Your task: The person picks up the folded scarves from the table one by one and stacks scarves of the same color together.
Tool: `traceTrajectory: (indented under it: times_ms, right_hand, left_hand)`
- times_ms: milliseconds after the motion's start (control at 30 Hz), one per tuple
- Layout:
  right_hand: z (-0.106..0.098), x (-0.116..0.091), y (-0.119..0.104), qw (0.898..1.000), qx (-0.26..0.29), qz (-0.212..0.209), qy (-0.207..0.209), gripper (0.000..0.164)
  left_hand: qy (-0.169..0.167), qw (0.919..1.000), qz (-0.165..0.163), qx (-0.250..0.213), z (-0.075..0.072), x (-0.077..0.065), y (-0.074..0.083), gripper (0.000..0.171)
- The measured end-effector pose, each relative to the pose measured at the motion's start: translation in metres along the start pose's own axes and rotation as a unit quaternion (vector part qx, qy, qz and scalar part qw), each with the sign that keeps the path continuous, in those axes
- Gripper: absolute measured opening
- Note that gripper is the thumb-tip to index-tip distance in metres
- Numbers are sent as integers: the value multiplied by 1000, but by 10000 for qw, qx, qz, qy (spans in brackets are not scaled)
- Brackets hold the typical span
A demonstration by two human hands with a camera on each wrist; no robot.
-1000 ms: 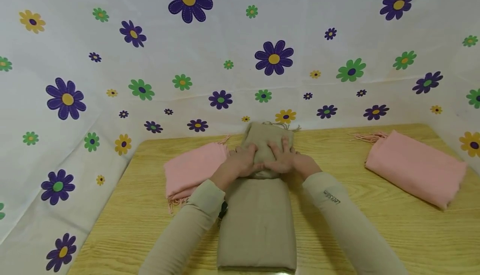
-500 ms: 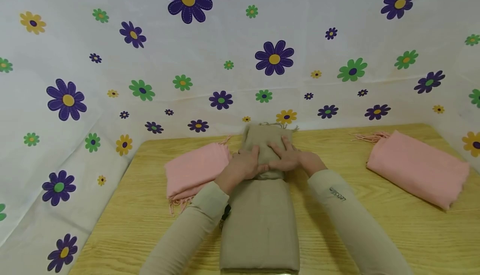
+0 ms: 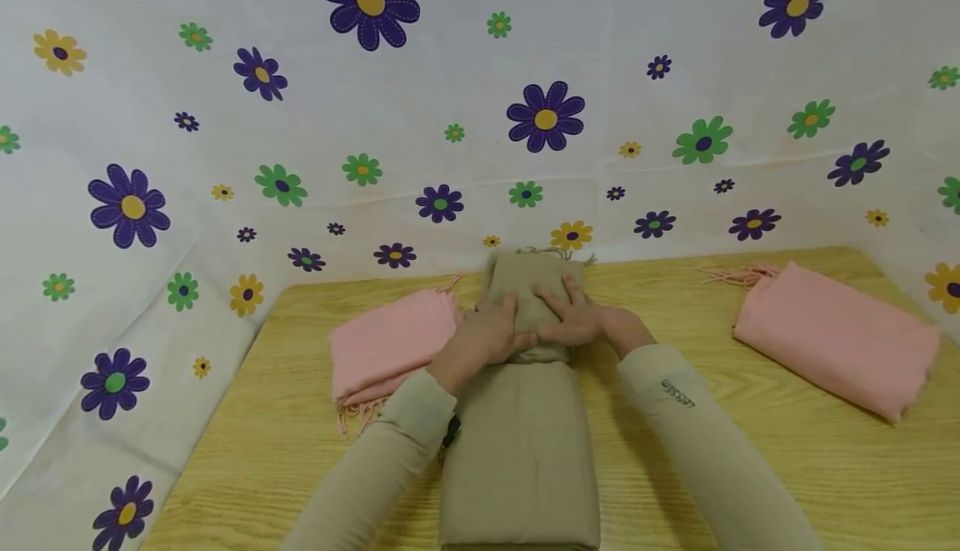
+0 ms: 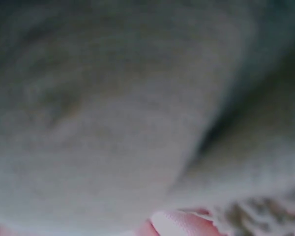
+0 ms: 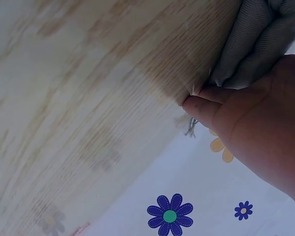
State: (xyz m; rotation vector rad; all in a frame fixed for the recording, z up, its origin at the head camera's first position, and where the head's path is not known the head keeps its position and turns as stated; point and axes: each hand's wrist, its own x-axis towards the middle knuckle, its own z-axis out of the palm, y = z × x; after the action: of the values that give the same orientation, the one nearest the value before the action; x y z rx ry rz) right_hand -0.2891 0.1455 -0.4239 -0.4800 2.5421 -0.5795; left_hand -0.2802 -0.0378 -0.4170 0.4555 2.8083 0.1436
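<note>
A folded khaki scarf (image 3: 530,278) with a fringe at its far edge lies at the back middle of the table. My left hand (image 3: 487,333) rests on its left side, thumb pointing inward and outer fingers over the edge. On the right side my right hand (image 3: 573,319) presses it with spread fingers. The thumbs come close together at its near end. In the right wrist view, outer fingers of the right hand (image 5: 255,113) lie along the layered scarf edge (image 5: 250,44), down at the table. Blurred beige fabric (image 4: 103,147) fills most of the left wrist view.
A larger folded khaki cloth (image 3: 521,459) lies directly in front, between the forearms. One folded pink scarf (image 3: 393,343) is beside the left hand, another (image 3: 836,338) at the far right of the wooden table (image 3: 675,301). Flowered white sheeting (image 3: 450,76) hangs behind and at the sides.
Both hands stay on the fringed khaki scarf. The right wrist and sleeve have shifted slightly to the right, and the left fingers have settled a little lower.
</note>
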Motion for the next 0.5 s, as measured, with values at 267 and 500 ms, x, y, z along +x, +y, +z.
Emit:
traceTrajectory:
  times_ms: [267, 500]
  right_hand:
    - [1, -1, 1, 9999, 25, 74, 105, 82]
    - [1, -3, -2, 9999, 35, 31, 106, 81]
  left_hand:
    - [163, 9998, 88, 88, 1, -1, 1, 77]
    - [208, 9997, 27, 108, 2, -3, 1, 77]
